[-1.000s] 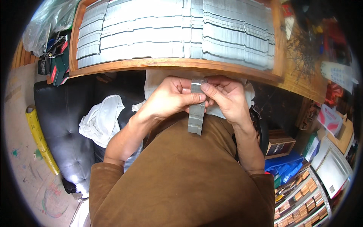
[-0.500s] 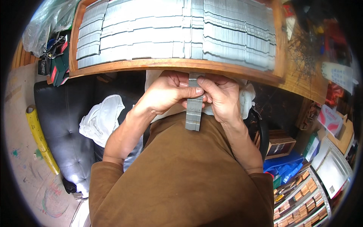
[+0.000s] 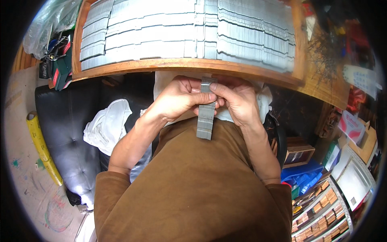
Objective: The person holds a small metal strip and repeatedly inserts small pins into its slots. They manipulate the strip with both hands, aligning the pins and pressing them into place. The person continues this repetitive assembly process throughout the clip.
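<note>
At the near side of the wooden tray (image 3: 181, 63), the left hand (image 3: 177, 99) grips a narrow gray strip (image 3: 206, 114) under its thumb; the right hand (image 3: 242, 104) pinches its tray-ward end. Gray pieces (image 3: 254, 40) fill the tray in rows. Short of the tray's left end, a white cloth (image 3: 107, 127) lies on a black seat (image 3: 70, 149).

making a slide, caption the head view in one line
Left hand and right hand hold a narrow grey strip by a wooden tray.
</note>
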A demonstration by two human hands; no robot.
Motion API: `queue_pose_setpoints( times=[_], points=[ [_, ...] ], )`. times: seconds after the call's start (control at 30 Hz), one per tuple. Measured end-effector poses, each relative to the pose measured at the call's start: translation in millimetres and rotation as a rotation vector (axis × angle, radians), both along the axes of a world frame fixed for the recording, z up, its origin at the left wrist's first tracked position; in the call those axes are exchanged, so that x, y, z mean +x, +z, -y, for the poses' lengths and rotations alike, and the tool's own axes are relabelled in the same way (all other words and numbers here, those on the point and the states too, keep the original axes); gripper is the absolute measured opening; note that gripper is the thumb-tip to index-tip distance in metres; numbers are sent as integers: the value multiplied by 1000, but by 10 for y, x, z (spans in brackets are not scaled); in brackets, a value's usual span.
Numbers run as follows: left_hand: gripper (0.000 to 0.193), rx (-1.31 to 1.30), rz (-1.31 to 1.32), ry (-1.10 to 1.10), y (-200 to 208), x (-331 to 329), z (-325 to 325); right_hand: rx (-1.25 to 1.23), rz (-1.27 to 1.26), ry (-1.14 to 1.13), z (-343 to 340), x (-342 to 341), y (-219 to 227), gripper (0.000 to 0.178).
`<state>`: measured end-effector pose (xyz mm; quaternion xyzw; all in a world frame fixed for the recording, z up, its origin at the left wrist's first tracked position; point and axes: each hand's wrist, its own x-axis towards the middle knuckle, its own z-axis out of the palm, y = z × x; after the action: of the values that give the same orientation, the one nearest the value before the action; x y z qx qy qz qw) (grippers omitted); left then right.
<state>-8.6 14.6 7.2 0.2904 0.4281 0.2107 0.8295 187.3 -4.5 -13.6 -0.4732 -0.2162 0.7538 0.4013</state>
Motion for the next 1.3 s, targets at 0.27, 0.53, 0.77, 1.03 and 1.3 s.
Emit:
queue_pose_setpoints(
  times=[0.27,0.53,0.77,1.03,1.3],
  points=[
    [16,-3,7,10,-45,13,18,4,5,-18,0,2,-68,24],
    [16,-19,31,28,-80,6,43,16,-15,-18,-1,9,-72,22],
    [21,-22,35,35,-85,7,49,24,-8,-17,-5,17,-84,20],
    [22,-16,6,57,-98,43,67,47,72,-16,-14,39,-59,17],
    [19,-2,-71,-12,-71,37,64,85,204,120,-43,83,-5,13]
  ],
)
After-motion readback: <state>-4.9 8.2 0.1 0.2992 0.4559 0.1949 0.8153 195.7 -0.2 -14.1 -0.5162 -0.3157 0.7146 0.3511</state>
